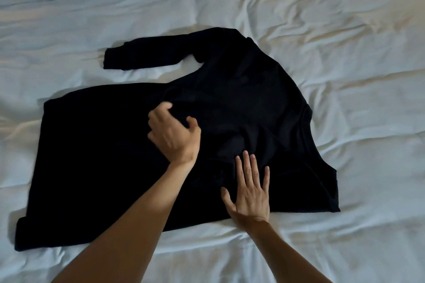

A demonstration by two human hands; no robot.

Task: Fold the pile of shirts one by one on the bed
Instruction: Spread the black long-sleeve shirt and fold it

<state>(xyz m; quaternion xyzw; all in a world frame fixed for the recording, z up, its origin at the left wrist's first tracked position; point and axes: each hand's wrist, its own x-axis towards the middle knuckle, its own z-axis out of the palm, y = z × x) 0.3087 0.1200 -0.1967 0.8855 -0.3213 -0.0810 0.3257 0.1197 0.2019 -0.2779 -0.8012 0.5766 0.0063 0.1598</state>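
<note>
On a rumpled white bed [345,99], a black long-sleeved shirt [103,156] lies spread out, its folds hard to read in the dark cloth and one sleeve [147,54] stretched toward the far left. The left hand [174,135], blurred, has fingers curled at the fabric, though a firm grip cannot be confirmed. The right hand [249,193] presses flat, fingers straight, on the shirt's near edge.

Dim bluish light, soft shadows under the forearms, left hand [174,135] motion-blurred (wide-angle bending at edges)
</note>
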